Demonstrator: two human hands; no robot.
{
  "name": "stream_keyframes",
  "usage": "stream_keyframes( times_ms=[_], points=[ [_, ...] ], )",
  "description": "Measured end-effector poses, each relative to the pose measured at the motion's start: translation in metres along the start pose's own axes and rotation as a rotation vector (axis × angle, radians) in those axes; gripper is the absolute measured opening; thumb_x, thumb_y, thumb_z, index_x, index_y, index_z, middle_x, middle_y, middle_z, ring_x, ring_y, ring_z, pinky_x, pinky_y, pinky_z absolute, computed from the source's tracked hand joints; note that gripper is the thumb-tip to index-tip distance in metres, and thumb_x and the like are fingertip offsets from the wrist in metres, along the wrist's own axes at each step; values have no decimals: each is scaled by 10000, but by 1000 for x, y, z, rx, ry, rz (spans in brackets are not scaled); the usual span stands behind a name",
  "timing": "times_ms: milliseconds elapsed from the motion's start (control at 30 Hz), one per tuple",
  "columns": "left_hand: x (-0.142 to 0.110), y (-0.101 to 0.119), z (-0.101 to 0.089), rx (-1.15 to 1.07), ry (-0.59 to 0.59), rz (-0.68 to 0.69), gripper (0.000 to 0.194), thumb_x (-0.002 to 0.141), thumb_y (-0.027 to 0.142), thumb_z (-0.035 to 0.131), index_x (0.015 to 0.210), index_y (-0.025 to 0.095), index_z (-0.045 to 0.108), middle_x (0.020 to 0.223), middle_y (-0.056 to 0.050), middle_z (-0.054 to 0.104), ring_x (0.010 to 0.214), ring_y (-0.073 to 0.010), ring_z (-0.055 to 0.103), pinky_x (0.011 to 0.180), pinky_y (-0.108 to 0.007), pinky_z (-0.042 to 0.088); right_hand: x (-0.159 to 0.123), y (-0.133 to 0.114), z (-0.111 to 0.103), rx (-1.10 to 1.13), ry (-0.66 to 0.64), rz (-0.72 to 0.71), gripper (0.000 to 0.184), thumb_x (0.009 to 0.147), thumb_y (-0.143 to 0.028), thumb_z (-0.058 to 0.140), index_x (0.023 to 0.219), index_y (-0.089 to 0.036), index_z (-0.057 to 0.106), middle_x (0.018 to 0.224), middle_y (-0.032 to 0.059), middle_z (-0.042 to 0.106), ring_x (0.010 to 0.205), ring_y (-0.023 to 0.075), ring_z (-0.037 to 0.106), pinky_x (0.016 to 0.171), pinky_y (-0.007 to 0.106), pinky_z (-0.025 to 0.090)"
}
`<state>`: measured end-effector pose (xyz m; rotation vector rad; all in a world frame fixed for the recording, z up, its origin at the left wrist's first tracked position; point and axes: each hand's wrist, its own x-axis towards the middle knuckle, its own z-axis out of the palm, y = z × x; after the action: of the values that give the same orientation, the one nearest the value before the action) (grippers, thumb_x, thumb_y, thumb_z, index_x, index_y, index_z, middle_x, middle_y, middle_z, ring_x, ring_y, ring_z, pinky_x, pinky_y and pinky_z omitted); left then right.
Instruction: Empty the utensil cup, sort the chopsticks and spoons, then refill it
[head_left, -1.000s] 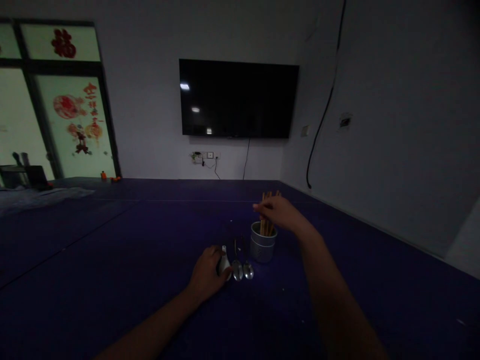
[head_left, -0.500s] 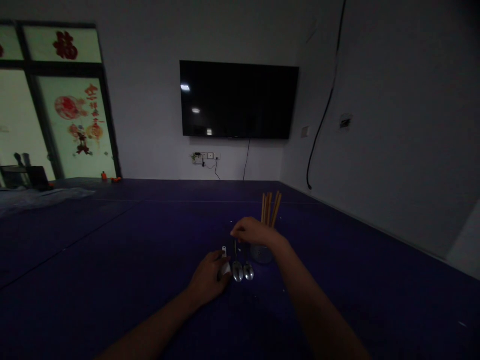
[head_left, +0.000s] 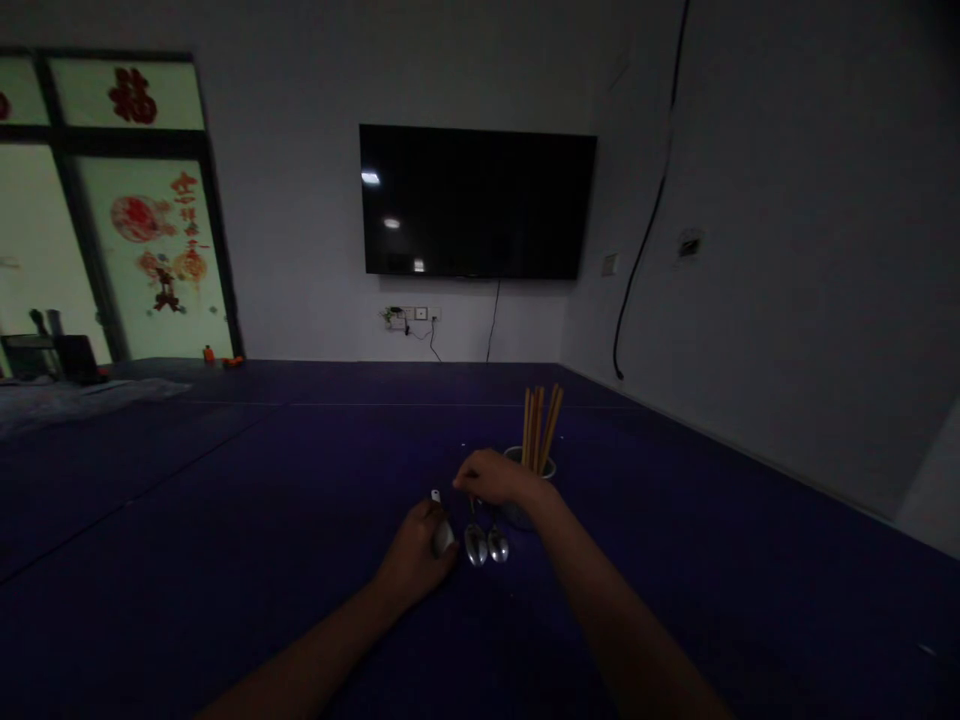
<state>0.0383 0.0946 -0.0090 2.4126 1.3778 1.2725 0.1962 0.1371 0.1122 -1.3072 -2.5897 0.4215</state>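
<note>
My left grip (head_left: 411, 556) grasps the white spoon (head_left: 444, 541); my right grip (head_left: 489, 477) is at the left metal spoon (head_left: 475, 547).
Left: half-curled, thumb and fingers around the white spoon, at the blue surface (head_left: 300, 480). Just beside lies the left metal spoon, bowl toward me; at its handle end my right grip's fingertips are drawn close together, and I cannot tell whether they pinch it. Next lies the right metal spoon (head_left: 498, 546), then the partly hidden grey cup (head_left: 519, 516) with chopsticks (head_left: 536, 430) standing in it.
</note>
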Motion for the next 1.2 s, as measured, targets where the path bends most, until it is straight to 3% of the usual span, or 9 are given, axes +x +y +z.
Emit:
stream_keyframes(
  times_ms=[300, 400, 500, 667, 767, 967, 1200],
  points=[
    [1, -3, -2, 4, 128, 189, 433, 738, 189, 589, 1170, 203, 554, 1230, -135, 529, 1141, -257, 512, 927, -426, 472, 5, 2, 7, 77, 40, 35, 262, 865, -245, 484, 788, -126, 705, 700, 53, 682, 610, 119, 587, 540, 205, 380],
    [1, -3, -1, -3, 129, 300, 446, 801, 127, 490, 1240, 206, 485, 1278, -136, 495, 1187, -236, 481, 938, -411, 468, 9, -1, 11, 279, 35, 55, 297, 899, -289, 444, 775, -128, 661, 677, 28, 654, 550, 99, 565, 478, 185, 375],
    [0, -2, -1, 3, 105, 358, 445, 846, 83, 389, 1268, 209, 451, 1293, -133, 492, 1197, -218, 479, 933, -395, 472, 11, -5, 14, 520, 51, 105, 214, 866, -256, 510, 729, -133, 620, 610, -6, 613, 496, 83, 531, 437, 170, 356],
    [0, 3, -5, 13, 86, 354, 361, 885, 125, 380, 1222, 188, 494, 1292, -145, 499, 1173, -229, 498, 906, -378, 483, 11, -11, 10, 569, 128, 158, 152, 837, -193, 536, 717, -138, 612, 523, -24, 581, 461, 81, 510, 440, 169, 351],
    [0, 6, -6, 50, 109, 389, 350, 899, 136, 375, 1225, 184, 491, 1286, -149, 498, 1153, -218, 511, 897, -364, 487, 6, -13, 1, 556, 196, 142, 145, 834, -199, 535, 736, -140, 625, 534, -15, 594, 488, 94, 539, 463, 177, 370],
    [-2, 9, -7, 112, 112, 475, 304, 891, 137, 400, 1159, 169, 541, 1246, -146, 534, 1169, -226, 497, 902, -361, 482, -14, -6, -38, 473, 502, 61, 170, 823, -250, 536, 834, -129, 654, 633, 24, 648, 580, 123, 592, 495, 191, 407],
    [-3, 7, -8, 109, 65, 486, 284, 862, 95, 354, 981, 172, 600, 1044, -119, 623, 994, -189, 577, 814, -345, 502, -45, 29, -77, 406, 783, 142, 181, 805, -285, 545, 833, -140, 649, 691, 52, 672, 583, 142, 615, 499, 216, 453]
  ],
)
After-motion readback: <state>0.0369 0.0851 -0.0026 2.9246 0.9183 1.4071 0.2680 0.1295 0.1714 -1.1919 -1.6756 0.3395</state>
